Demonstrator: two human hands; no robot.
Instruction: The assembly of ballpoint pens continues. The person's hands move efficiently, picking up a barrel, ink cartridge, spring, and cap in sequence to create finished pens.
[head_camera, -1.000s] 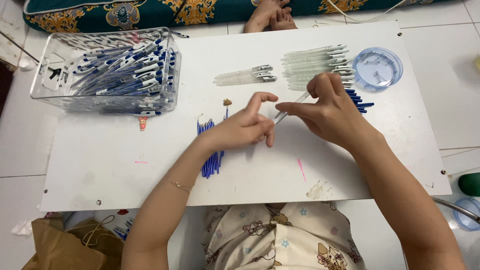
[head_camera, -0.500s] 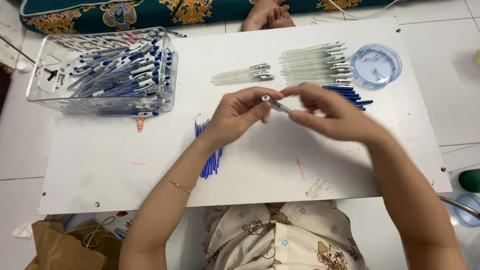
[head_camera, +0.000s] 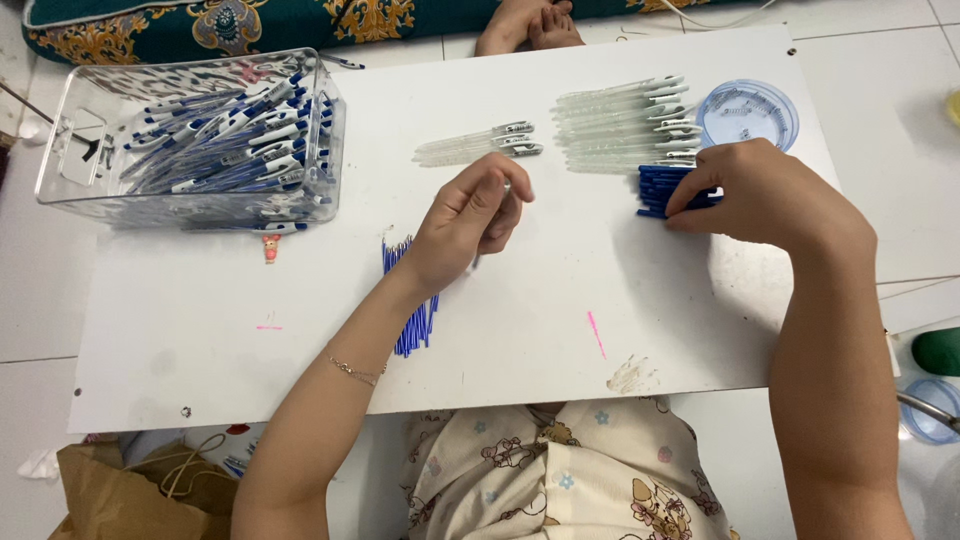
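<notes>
White tiled floor carries a low white table (head_camera: 300, 330), and the work sits near its middle. Left hand (head_camera: 468, 222) is curled shut around a slim clear pen part, mostly hidden in the fist; a tip shows at the thumb (head_camera: 507, 185), so its long axis seems to run roughly away from the person, though I cannot tell for sure. Right hand (head_camera: 765, 195) rests on a stack of blue pen caps (head_camera: 665, 190), fingertips pinched together on them; the caps lie with long axes left to right. Just beyond lie clear pen barrels (head_camera: 625, 125) in a row, clips pointing right. Blue refills (head_camera: 412, 310) lie under the left wrist. A clear bin of finished pens (head_camera: 210, 140) stands far left.
</notes>
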